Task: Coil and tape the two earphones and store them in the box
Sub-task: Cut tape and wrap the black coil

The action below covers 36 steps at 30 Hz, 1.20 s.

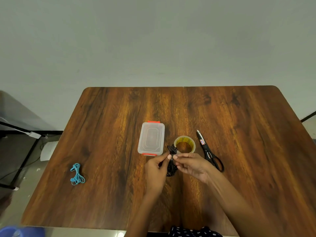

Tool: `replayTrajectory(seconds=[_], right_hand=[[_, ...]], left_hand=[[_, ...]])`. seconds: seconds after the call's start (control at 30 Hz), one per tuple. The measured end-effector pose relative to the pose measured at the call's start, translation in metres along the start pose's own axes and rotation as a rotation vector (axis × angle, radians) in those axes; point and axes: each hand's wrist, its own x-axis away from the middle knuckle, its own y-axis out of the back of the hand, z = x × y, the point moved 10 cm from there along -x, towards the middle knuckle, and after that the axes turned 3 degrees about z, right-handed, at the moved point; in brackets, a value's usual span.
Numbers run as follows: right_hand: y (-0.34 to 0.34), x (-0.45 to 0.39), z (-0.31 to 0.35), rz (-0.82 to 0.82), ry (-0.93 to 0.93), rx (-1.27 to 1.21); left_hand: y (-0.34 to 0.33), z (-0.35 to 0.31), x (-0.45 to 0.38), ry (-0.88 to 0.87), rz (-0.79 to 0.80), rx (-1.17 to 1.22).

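While pinching black earphone (171,165) bundle at frame centre: left hand (156,170) and right hand (192,164) both closed on it, fingertips meeting at top | blue earphone (77,174) coiled, lower left of table (119,103) | lidded clear box (151,138) just above hands | tape roll (184,144) right of box | scissors (209,151) further right

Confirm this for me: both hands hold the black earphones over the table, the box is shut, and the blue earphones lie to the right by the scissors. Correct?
Not quite. In the head view the blue earphones lie far left, alone. The scissors are on the right beside the tape roll. Both the left hand and right hand do hold the black earphones, and the box is shut.
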Motion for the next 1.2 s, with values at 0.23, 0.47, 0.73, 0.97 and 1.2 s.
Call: replayTrajectory(seconds=[0.23,0.47,0.73,0.97,1.2], right_hand=[[0.005,0.005,0.003,-0.127,0.136,0.061],[0.007,0.011,0.018,-0.200,0.233,0.215],[0.000,0.008,0.013,-0.035,0.148,0.276],[0.001,0.008,0.021,-0.116,0.247,0.413],[-0.003,0.011,0.023,-0.085,0.270,0.403]], left_hand=[[0.003,0.002,-0.004,0.011,-0.024,-0.074],[0.002,0.023,-0.001,0.147,0.041,0.214],[0.001,0.036,0.002,0.259,0.050,0.276],[-0.002,0.026,0.002,0.216,0.077,0.262],[-0.004,0.027,0.004,0.247,0.065,0.309]])
